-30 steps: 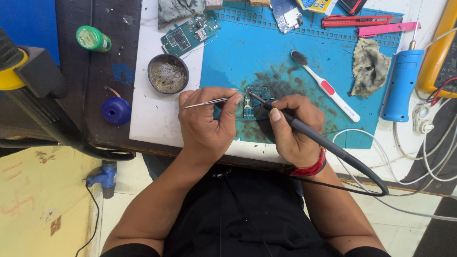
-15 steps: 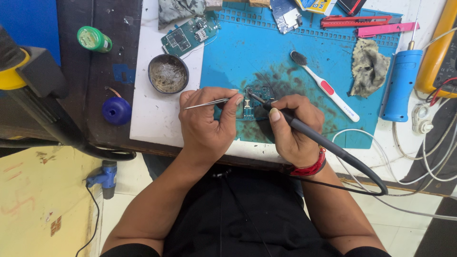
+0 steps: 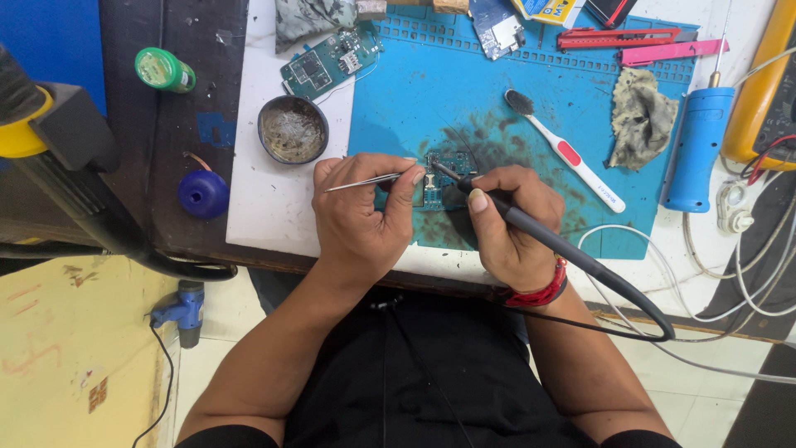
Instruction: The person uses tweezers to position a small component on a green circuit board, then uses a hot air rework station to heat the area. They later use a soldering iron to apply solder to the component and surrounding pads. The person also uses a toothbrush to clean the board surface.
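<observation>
Tweezers point(image 3: 365, 180) of thin metal are pinched in the left hand point(image 3: 361, 220), fingers curled narrow around them, their tips pointing right toward a small blue circuit board point(image 3: 444, 170). That board lies on the stained middle of a blue work mat point(image 3: 414, 91), just between the two hands. The right hand point(image 3: 510, 228) is closed in a pen grip on a black soldering iron point(image 3: 531, 228), whose tip meets the board's left part close to the tweezers' tips; whether the two tools touch cannot be told. The iron's dark cable point(image 3: 630, 303) loops off the near right edge of the table. A red band point(image 3: 539, 292) circles the right wrist.

Farther left, on a white sheet, sits a round metal tin point(image 3: 293, 129), and beyond it a second, green circuit board point(image 3: 327, 62). A white toothbrush point(image 3: 564, 153) with a red grip lies slantwise on the mat to the right of the hands, with a grimy rag point(image 3: 643, 116) past it and a blue cylindrical tool point(image 3: 696, 145) standing off the mat's right edge. At the far edge lie a red utility knife point(image 3: 618, 37) and a pink one point(image 3: 667, 52). On the dark table to the left are a green-capped bottle point(image 3: 164, 70) and a blue cap point(image 3: 203, 193).
</observation>
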